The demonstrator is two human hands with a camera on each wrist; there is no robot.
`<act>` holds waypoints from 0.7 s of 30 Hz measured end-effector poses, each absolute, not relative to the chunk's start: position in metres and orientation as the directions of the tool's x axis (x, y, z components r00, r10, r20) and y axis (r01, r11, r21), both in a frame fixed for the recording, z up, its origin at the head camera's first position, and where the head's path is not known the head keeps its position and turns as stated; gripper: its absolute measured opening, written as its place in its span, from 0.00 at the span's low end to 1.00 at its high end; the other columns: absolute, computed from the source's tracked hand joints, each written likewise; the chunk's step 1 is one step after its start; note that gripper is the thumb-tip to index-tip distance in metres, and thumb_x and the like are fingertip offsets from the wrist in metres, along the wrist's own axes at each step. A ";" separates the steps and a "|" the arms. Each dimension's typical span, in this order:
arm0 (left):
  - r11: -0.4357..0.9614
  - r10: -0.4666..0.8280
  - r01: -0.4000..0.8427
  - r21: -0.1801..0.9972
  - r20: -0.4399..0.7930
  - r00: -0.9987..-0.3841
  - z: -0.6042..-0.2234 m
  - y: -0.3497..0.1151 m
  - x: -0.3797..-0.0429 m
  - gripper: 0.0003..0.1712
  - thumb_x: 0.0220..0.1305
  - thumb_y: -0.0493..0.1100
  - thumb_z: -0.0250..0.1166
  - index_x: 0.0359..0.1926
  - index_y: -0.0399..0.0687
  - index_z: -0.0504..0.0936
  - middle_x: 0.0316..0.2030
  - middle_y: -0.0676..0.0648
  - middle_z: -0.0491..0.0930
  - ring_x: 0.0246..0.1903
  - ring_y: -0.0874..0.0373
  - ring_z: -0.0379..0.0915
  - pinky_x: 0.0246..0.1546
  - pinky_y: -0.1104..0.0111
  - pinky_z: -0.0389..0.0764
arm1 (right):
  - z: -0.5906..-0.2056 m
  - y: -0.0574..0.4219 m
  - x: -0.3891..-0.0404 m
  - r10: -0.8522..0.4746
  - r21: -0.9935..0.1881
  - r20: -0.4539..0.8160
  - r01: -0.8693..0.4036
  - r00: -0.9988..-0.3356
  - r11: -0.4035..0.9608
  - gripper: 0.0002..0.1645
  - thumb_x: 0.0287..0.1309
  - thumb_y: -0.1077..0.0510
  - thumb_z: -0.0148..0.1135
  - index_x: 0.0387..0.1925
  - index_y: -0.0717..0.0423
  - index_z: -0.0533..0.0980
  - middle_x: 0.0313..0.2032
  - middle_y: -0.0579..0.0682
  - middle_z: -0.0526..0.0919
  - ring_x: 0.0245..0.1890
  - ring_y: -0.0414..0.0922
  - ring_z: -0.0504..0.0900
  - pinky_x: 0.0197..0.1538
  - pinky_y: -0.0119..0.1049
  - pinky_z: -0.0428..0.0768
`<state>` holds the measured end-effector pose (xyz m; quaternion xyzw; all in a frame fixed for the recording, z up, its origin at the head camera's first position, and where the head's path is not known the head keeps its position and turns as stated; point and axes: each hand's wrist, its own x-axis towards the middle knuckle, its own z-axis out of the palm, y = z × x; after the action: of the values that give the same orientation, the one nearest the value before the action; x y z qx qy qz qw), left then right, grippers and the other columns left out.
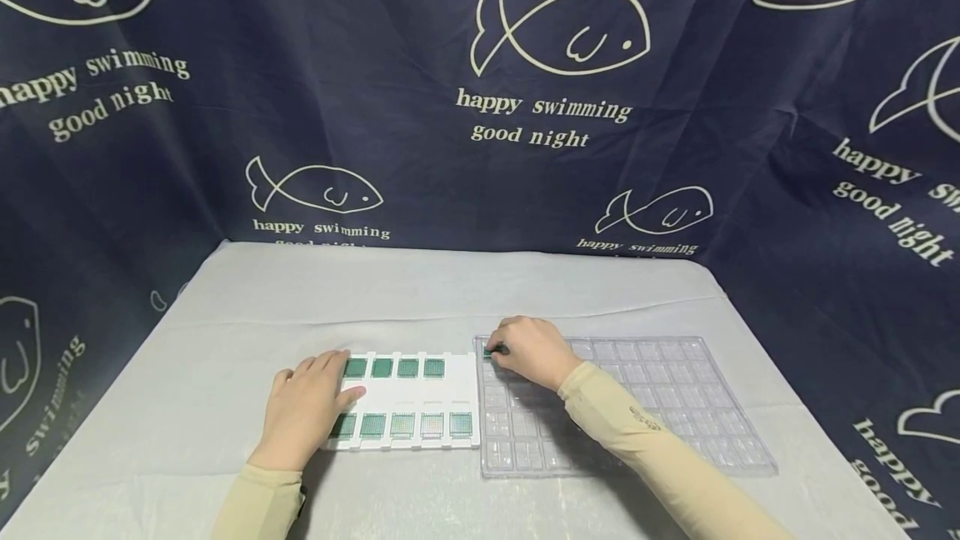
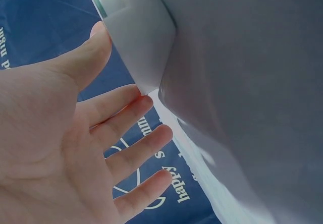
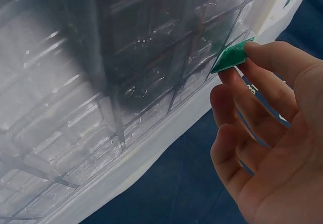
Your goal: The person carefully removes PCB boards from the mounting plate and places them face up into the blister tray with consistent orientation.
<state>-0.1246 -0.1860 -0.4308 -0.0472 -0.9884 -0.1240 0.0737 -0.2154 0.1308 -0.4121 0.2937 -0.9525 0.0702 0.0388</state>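
My right hand pinches a small green circuit board between thumb and fingers; its other fingers curl below. That board is tilted over the corner compartment at the far left of a clear plastic compartment tray. My left hand rests on the left end of a white board holder, covering part of it. The left wrist view shows the fingers fairly straight and spread, with the index fingertip at the holder's corner. Green boards sit in two rows along the holder's far and near edges.
Side by side, the white holder lies left and the clear tray right on a pale cloth-covered table. Dark blue fabric with fish drawings and lettering hangs behind and on both sides. The right sleeve crosses over the clear tray.
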 end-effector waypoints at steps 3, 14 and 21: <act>0.965 0.075 0.112 0.238 0.162 -0.984 -0.431 -0.186 -0.125 0.37 0.63 0.55 0.71 0.67 0.38 0.75 0.63 0.38 0.79 0.62 0.38 0.75 0.56 0.42 0.71 | -0.413 0.131 -0.216 -0.553 -0.116 0.117 -0.564 -0.825 0.817 0.08 0.56 0.54 0.75 0.39 0.44 0.89 0.40 0.42 0.90 0.42 0.44 0.89 0.46 0.43 0.87; 0.965 0.072 0.106 0.241 0.146 -0.987 -0.430 -0.185 -0.125 0.37 0.62 0.55 0.71 0.67 0.39 0.75 0.64 0.39 0.79 0.62 0.40 0.75 0.56 0.43 0.70 | -0.414 0.129 -0.216 -0.553 -0.108 0.118 -0.565 -0.825 0.818 0.09 0.55 0.54 0.75 0.40 0.44 0.89 0.40 0.42 0.90 0.41 0.44 0.89 0.47 0.43 0.86; 0.964 0.074 0.113 0.240 0.167 -0.983 -0.431 -0.186 -0.125 0.37 0.62 0.55 0.72 0.66 0.38 0.76 0.63 0.38 0.79 0.61 0.39 0.75 0.54 0.43 0.70 | -0.414 0.128 -0.217 -0.551 -0.097 0.123 -0.563 -0.825 0.821 0.10 0.54 0.56 0.76 0.40 0.46 0.89 0.39 0.43 0.90 0.40 0.45 0.90 0.46 0.43 0.87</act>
<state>-0.1247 -0.1859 -0.4311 -0.0472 -0.9879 -0.1251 0.0785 -0.2166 0.1280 -0.4139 0.2921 -0.9531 0.0646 0.0449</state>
